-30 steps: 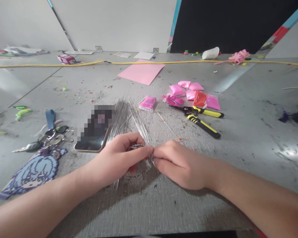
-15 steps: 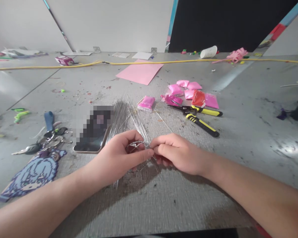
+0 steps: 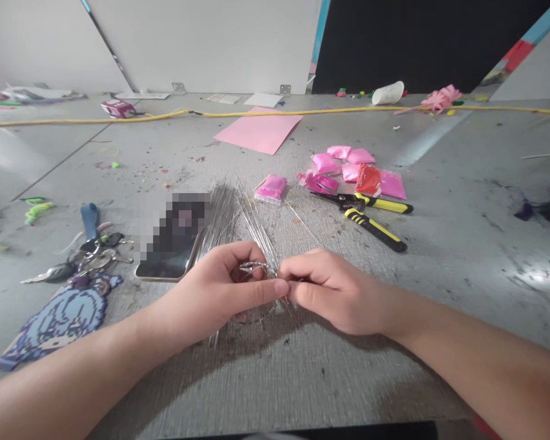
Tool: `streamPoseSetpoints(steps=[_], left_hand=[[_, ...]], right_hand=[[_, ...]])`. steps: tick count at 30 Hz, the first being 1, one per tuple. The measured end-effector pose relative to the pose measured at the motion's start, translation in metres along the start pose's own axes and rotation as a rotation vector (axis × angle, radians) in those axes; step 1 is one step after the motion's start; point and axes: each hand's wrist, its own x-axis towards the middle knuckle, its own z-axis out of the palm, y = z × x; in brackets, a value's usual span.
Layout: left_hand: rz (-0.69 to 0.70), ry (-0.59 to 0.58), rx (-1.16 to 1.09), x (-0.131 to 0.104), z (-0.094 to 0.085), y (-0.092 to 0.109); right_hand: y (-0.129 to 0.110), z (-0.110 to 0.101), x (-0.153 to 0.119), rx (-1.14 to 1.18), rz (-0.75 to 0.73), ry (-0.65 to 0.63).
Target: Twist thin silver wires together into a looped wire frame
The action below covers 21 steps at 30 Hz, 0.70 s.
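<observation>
My left hand (image 3: 231, 284) is closed around one side of a ring of twisted silver wire (image 3: 266, 313), thumb pressed toward the right. My right hand (image 3: 325, 290) pinches at the ring's right side, close to the left thumb tip; its fingertips partly hide the wire there. Thin loose wires (image 3: 259, 235) lie on the table just beyond both hands. A thicker bundle of straight wires (image 3: 220, 211) lies left of them, running under my left hand. Yellow-and-black pliers (image 3: 362, 211) rest with handles spread, beyond my right hand.
A phone (image 3: 165, 269) lies left of the wire bundle, and keys (image 3: 98, 256) with a blue pixel-art charm (image 3: 64, 315) are farther left. Pink packets (image 3: 325, 164) and pink paper (image 3: 261, 132) sit farther back. A yellow cord (image 3: 339, 113) crosses the table before a paper cup (image 3: 387, 93).
My right hand has turned slightly and its fingers have curled in more tightly at the wire. My left hand stays nearly in place, and more of the ring's lower edge shows.
</observation>
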Motion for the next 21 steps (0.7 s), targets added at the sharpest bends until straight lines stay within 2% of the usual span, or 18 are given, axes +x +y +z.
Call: streamPoseSetpoints(steps=[5, 12, 21], left_hand=[[0.026, -0.035, -0.031, -0.001, -0.001, -0.004], [0.038, -0.057, -0.006, -0.003, -0.001, -0.009], [0.007, 0.073, 0.126, -0.001, 0.004, -0.010]], right_hand=[[0.001, -0.002, -0.001, 0.130, -0.029, -0.065], [0.002, 0.000, 0.000, 0.069, -0.098, -0.044], [-0.002, 0.003, 0.002, -0.152, 0.025, 0.084]])
